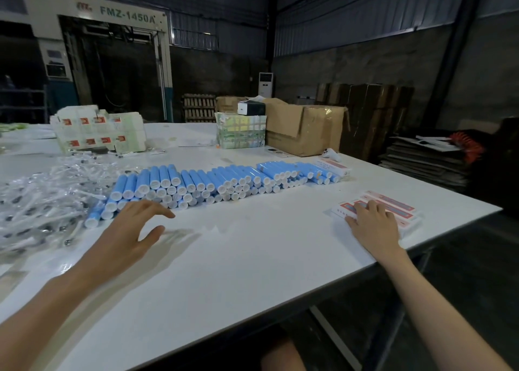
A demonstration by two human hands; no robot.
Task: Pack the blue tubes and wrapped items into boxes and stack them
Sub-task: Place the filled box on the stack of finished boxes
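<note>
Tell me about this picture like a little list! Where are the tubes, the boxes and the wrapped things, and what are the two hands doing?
tubes: blue with white caps, piled in a long row across the table
boxes: red and white, lying flat near the table's right edge
wrapped items: clear-wrapped heap, left of the tubes
left hand: open, holds nothing, by the tubes' left end
right hand: rests flat on the boxes

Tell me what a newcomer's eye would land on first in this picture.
Most likely the long bank of blue tubes, piled in rows across the middle of the white table. Then the heap of clear wrapped items at far left, and the right hand resting flat on red-and-white boxes near the right edge. The left hand is spread open by the tubes' left end.
</note>
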